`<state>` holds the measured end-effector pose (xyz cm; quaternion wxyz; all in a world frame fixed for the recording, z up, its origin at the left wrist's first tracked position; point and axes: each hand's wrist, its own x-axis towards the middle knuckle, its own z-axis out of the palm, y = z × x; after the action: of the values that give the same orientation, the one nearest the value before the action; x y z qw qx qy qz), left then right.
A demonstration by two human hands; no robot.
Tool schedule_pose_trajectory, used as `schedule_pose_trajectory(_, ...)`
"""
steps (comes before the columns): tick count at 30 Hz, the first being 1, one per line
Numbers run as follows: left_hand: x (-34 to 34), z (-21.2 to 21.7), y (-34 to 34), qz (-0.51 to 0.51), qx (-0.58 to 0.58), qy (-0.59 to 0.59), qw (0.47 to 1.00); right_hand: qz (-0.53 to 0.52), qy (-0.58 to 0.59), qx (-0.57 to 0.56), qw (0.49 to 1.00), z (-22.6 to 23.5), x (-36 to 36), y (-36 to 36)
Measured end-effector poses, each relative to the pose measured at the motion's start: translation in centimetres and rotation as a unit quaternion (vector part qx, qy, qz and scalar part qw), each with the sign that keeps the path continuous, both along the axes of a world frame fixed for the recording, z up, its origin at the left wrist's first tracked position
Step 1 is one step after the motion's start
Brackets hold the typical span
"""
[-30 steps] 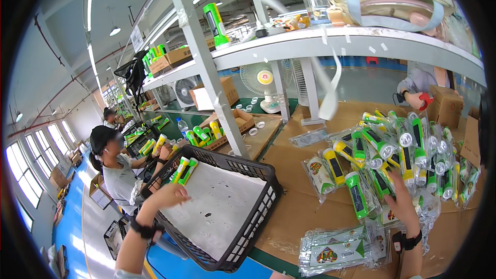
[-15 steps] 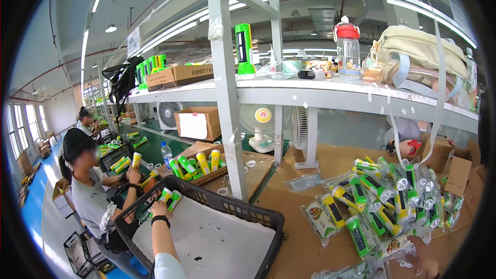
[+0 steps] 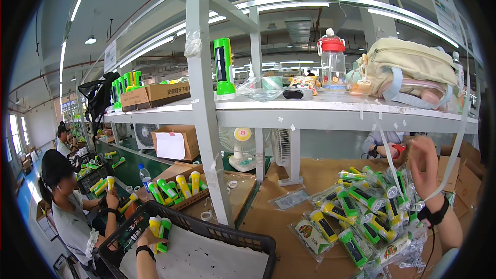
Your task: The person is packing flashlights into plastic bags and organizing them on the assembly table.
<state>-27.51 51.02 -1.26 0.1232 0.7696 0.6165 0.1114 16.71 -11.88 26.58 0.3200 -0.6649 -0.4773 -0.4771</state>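
Observation:
My left hand point(image 3: 146, 239), a black watch on its wrist, grips a yellow and a green flashlight point(image 3: 159, 229) at the far left rim of a black plastic crate point(image 3: 227, 235). A white sheet lines the crate's bottom. My right hand point(image 3: 424, 164), also with a black watch, is raised with curled fingers above a pile of bagged green and yellow flashlights point(image 3: 361, 212) on the cardboard-covered bench. A hanging white strap point(image 3: 392, 173) loops close beside that hand; whether the hand holds it is unclear.
A grey shelf post point(image 3: 206, 124) rises between crate and pile. The shelf carries a green flashlight point(image 3: 224, 67), a red-capped bottle point(image 3: 333, 64) and a beige bag point(image 3: 413, 72). Small fans point(image 3: 238, 147) stand behind. A person in a black cap point(image 3: 67, 196) works at left.
The view has tilted up toward the shelf. My right hand has lifted from the bagged flashlights to chest height. My left hand stays at the crate's far rim with the flashlights.

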Motion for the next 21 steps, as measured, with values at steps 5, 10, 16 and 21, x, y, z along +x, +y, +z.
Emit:
schedule_pose_trajectory(5, 1.7, -0.8, -0.8, -0.055, -0.034, -0.077, 0.995, 0.004, -0.162, 0.020, 0.987, 6.7, 0.0, 8.2)
schedule_pose_trajectory(10, 3.6, -1.8, -1.7, -0.057, -0.019, -0.096, 0.994, -0.017, -0.196, 0.041, 0.980, 8.0, 2.1, 11.2)
schedule_pose_trajectory(16, 3.5, 3.0, -7.4, -0.051, -0.134, -0.038, 0.989, 0.043, -0.165, 0.064, 0.983, 7.9, 1.1, 11.5)
schedule_pose_trajectory(21, 5.0, 11.3, -18.1, -0.199, -0.332, -0.154, 0.909, 0.066, -0.171, 0.025, 0.983, 8.7, 2.4, 10.4)
